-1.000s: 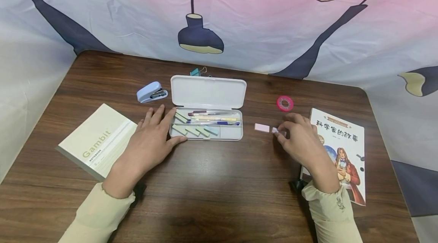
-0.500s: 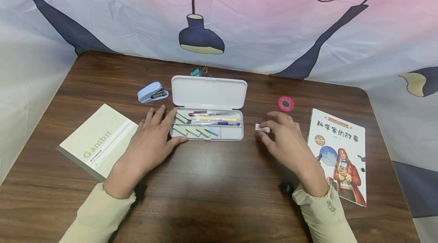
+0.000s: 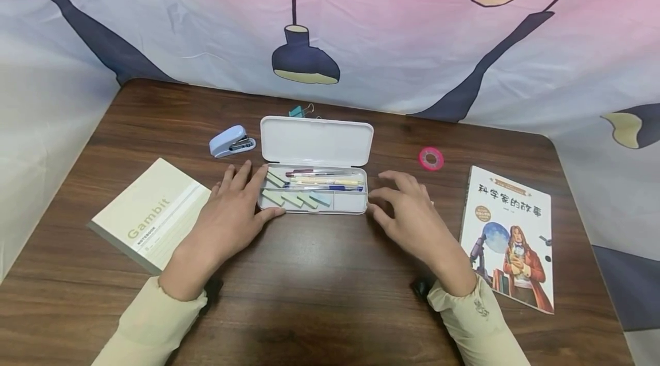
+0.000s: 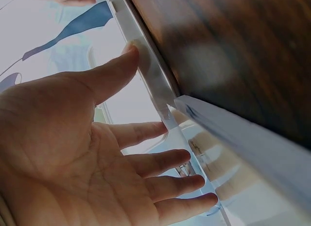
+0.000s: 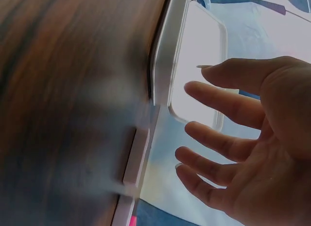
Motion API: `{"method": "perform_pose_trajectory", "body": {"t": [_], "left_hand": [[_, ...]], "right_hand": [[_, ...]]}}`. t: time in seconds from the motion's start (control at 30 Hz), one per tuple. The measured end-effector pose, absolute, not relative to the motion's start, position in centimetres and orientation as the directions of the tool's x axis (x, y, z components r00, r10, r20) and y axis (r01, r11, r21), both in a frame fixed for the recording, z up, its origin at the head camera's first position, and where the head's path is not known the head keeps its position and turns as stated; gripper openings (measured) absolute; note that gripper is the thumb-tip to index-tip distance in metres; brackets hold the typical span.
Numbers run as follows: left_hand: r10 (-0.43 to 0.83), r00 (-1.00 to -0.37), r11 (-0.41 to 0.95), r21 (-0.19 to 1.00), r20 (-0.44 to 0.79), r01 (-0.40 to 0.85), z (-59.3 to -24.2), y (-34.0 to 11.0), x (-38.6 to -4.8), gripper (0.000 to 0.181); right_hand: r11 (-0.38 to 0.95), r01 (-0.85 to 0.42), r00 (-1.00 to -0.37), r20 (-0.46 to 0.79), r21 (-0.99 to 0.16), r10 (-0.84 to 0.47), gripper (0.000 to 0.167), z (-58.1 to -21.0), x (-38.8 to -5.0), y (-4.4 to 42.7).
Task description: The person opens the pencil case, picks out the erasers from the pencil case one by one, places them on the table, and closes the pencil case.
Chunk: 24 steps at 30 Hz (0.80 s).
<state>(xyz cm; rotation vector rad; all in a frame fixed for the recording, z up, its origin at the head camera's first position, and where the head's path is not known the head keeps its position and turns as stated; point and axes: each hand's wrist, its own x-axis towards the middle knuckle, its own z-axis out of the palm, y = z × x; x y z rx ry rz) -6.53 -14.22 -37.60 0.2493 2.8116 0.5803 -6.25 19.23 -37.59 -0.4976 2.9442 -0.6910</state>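
Note:
A white pencil case (image 3: 350, 201) stands with its lid (image 3: 317, 141) raised. Inside lie several pens (image 3: 330, 181) and several small pale green and bluish sticks (image 3: 294, 200). My left hand (image 3: 222, 225) rests at the case's left end, fingers spread and fairly straight; the left wrist view shows the thumb against the case's side. At the right end is my right hand (image 3: 412, 223), its fingers loosely bent with nothing between them. Two pinkish blocks, a nearer one (image 5: 137, 158) and another (image 5: 124, 211), lie on the table below this hand; in the head view it mostly hides them.
A blue stapler (image 3: 232, 141) and a teal binder clip (image 3: 297, 111) lie behind. The pink tape roll (image 3: 431, 158) is at the back right. A notebook (image 3: 154, 211) lies left, a picture-covered book (image 3: 507, 234) right. A printed cloth (image 3: 206, 22) hangs behind the table.
My right hand has moved left, from the small things beside the book, past the pink block, to the case's right end. The left hand stays in place.

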Motion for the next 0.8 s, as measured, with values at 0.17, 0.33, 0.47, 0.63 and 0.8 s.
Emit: {"method": "perform_pose_trajectory", "body": {"t": [0.17, 0.33, 0.47, 0.63, 0.8], "left_hand": [[0.218, -0.959, 0.900, 0.416, -0.179, 0.127, -39.9, -15.2, -7.1, 0.091], [0.218, -0.964, 0.895, 0.426, -0.152, 0.136, -41.2, -15.7, -7.3, 0.092], [0.218, -0.966, 0.893, 0.428, -0.139, 0.140, -40.7, -15.4, -7.1, 0.092], [0.219, -0.965, 0.892, 0.432, -0.147, 0.136, -39.6, -15.1, -6.8, 0.090], [0.218, -0.962, 0.895, 0.426, -0.164, 0.130, -38.7, -14.8, -6.7, 0.087]], "right_hand": [[0.824, -0.340, -0.930, 0.033, -0.453, -0.366, 0.024, -37.8, -6.5, 18.4], [0.805, -0.384, -0.914, 0.066, -0.452, -0.399, 0.021, -38.0, -6.7, 17.8], [0.789, -0.413, -0.902, 0.088, -0.454, -0.422, 0.021, -38.0, -6.9, 17.1], [0.772, -0.446, -0.886, 0.105, -0.453, -0.451, 0.020, -38.1, -7.2, 16.2], [0.762, -0.478, -0.869, 0.109, -0.437, -0.483, 0.019, -38.4, -7.5, 15.3]]}}
